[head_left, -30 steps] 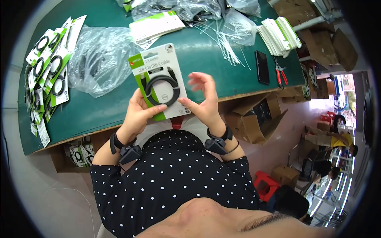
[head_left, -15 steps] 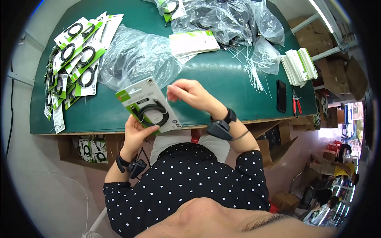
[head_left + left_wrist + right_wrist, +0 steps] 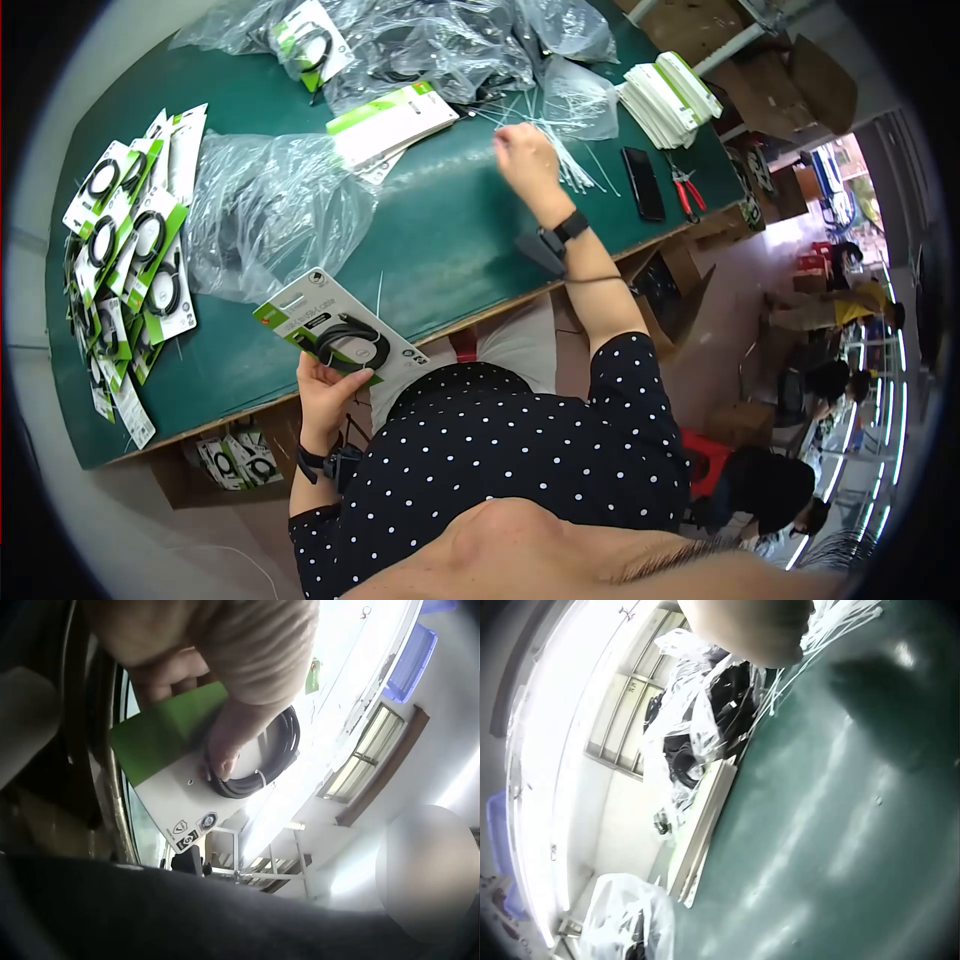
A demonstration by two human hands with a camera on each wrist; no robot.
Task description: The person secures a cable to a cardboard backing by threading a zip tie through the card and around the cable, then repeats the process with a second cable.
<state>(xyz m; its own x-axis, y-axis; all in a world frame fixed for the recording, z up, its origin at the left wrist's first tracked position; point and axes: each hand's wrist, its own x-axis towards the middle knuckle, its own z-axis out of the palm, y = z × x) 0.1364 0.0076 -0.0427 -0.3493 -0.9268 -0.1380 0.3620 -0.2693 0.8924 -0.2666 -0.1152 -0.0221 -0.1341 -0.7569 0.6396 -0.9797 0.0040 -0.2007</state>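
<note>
My left hand holds a white and green cable card by its lower edge, at the front of the table, thumb on the front. A coiled black USB-C cable is fastened to it. The left wrist view shows the thumb lying across the cable coil. My right hand is stretched out over the table beside the loose white cable ties, fingers loosely bent. In the right wrist view only part of that hand shows, near the ties.
Many carded cables are heaped at the left, next to a clear plastic bag. A stack of cards lies behind, before more bags. Toward the right are more cards, a phone and red-handled pliers.
My right hand has left the card and reached forward to the cable ties. The left hand has kept the card, now tilted and lower in the head view, near the table's front edge.
</note>
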